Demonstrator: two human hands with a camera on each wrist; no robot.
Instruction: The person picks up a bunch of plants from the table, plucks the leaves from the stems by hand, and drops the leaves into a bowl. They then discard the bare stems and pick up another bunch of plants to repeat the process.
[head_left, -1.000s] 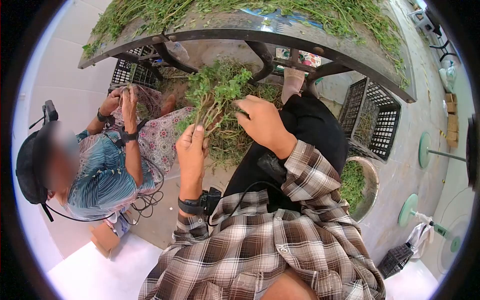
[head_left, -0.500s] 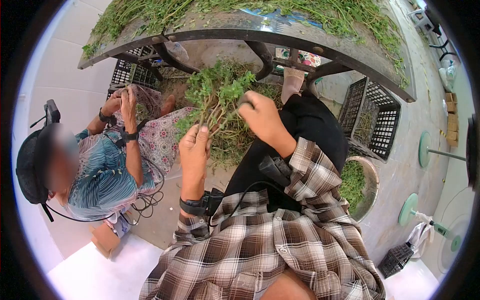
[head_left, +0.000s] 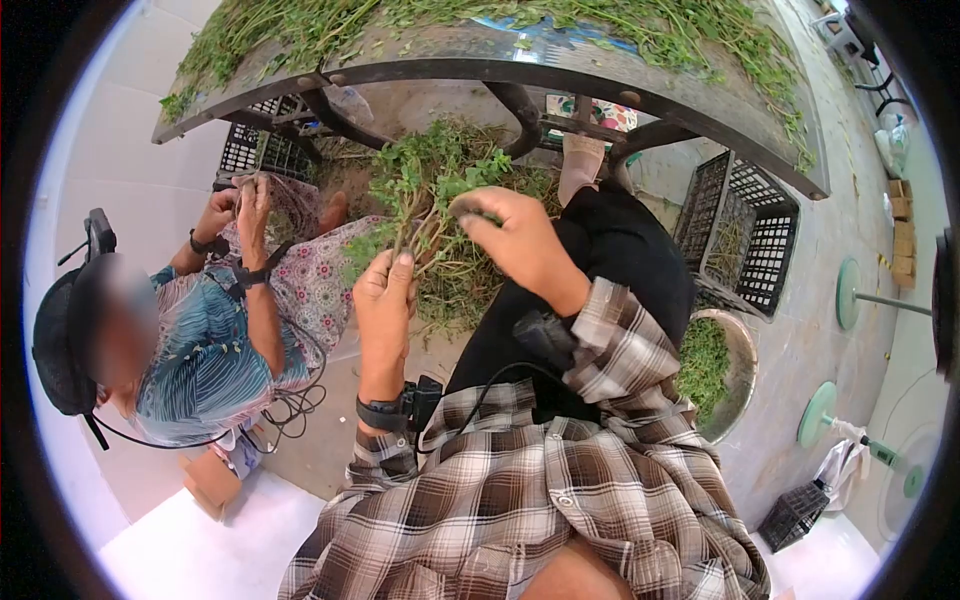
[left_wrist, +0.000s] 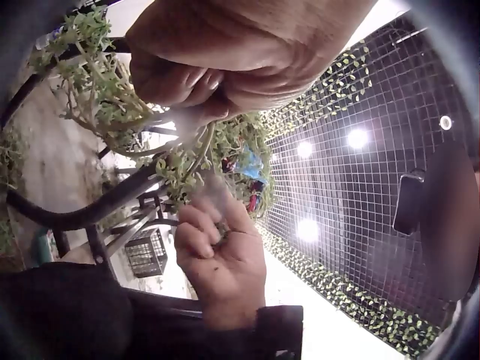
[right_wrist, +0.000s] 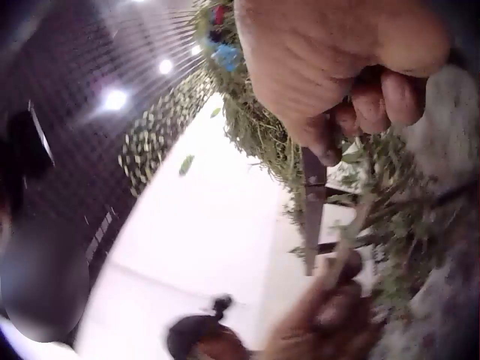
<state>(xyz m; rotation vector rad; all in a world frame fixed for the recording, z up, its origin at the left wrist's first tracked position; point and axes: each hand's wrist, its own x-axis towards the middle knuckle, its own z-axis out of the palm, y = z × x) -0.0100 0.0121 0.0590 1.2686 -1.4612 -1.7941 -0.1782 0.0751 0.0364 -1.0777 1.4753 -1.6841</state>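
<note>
My left hand (head_left: 383, 300) pinches a bunch of brown stems between thumb and fingers in the head view, with green leaves (head_left: 405, 170) spreading above it. To its right, my right hand (head_left: 520, 240) is beside the leaves with loosely bent fingers and a gap between thumb and forefinger. The left wrist view shows my left hand (left_wrist: 240, 52) on the stems and my right hand (left_wrist: 221, 262) just below, fingertips blurred. In the right wrist view my right hand (right_wrist: 337, 67) is above the stem (right_wrist: 358, 217), which my left hand (right_wrist: 322, 315) grips.
A table (head_left: 440, 68) piled with greens (head_left: 250, 50) spans the top. Plant stems lie on the floor below (head_left: 460, 290). Another person (head_left: 210, 350) sits at the left. A black crate (head_left: 765, 240) and a round tub of greens (head_left: 705, 370) stand at the right.
My right hand moved slightly right, then came back left toward the leaves. The left hand keeps its grip on the stems and has shifted only slightly.
</note>
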